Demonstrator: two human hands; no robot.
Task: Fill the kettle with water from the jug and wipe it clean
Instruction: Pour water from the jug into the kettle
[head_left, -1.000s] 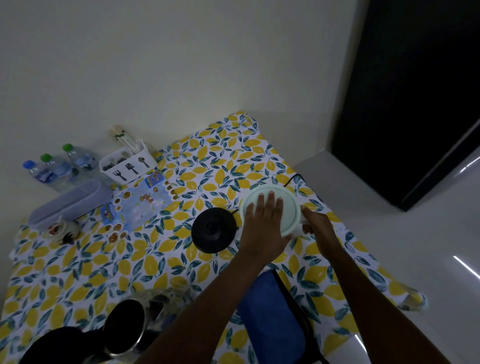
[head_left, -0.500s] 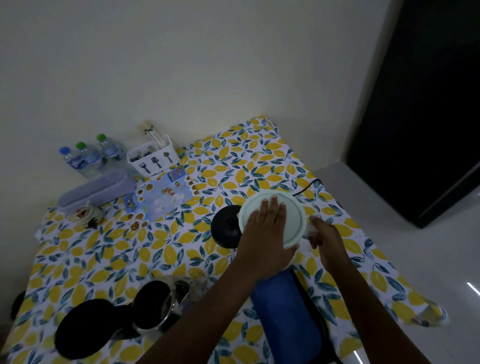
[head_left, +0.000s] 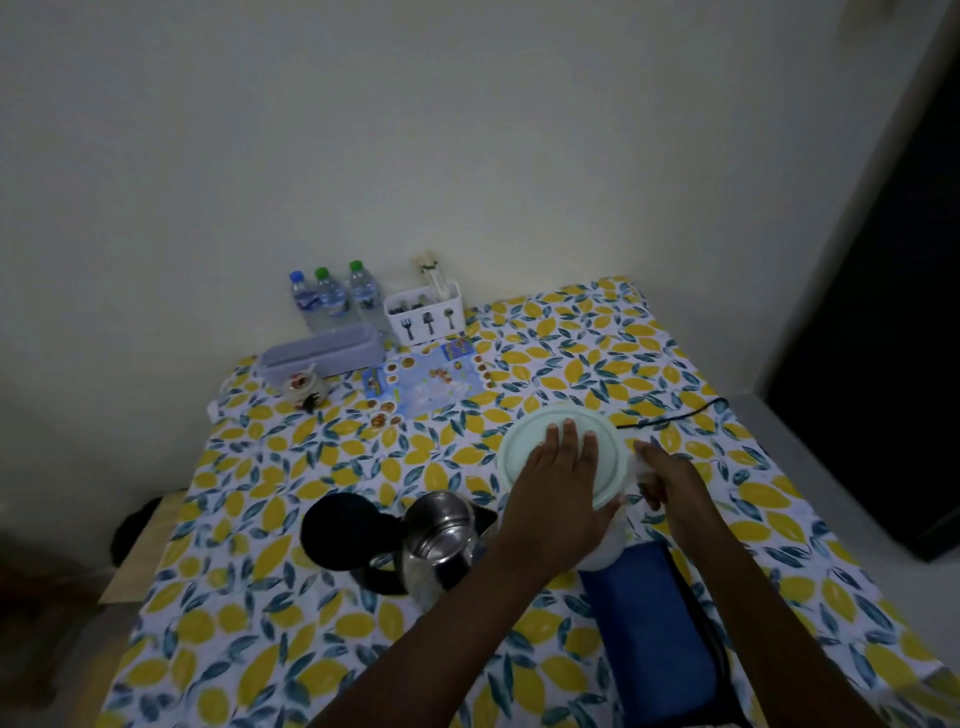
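Observation:
A translucent jug (head_left: 605, 548) with a round pale-green lid (head_left: 530, 441) is held just right of the kettle. My left hand (head_left: 556, 499) lies flat on the lid, fingers pointing away from me. My right hand (head_left: 667, 473) is closed around the jug's handle on its right side. The steel kettle (head_left: 441, 540) stands on the lemon-print tablecloth (head_left: 249, 519) with its black lid (head_left: 337, 530) hinged open to the left; its mouth is uncovered. A folded blue cloth (head_left: 649, 623) lies beside my right forearm, below the jug.
Three water bottles (head_left: 332, 296), a white cutlery holder (head_left: 426, 317) and a lilac box (head_left: 322, 353) line the back wall. A printed sheet (head_left: 431, 379) lies behind the jug. A black cord (head_left: 675, 415) runs off to the right. The table's right edge drops to a white floor.
Both hands have brought the jug nearer and leftward, close beside the kettle, and it now hides the black round base. The view has swung so the kettle is in full sight.

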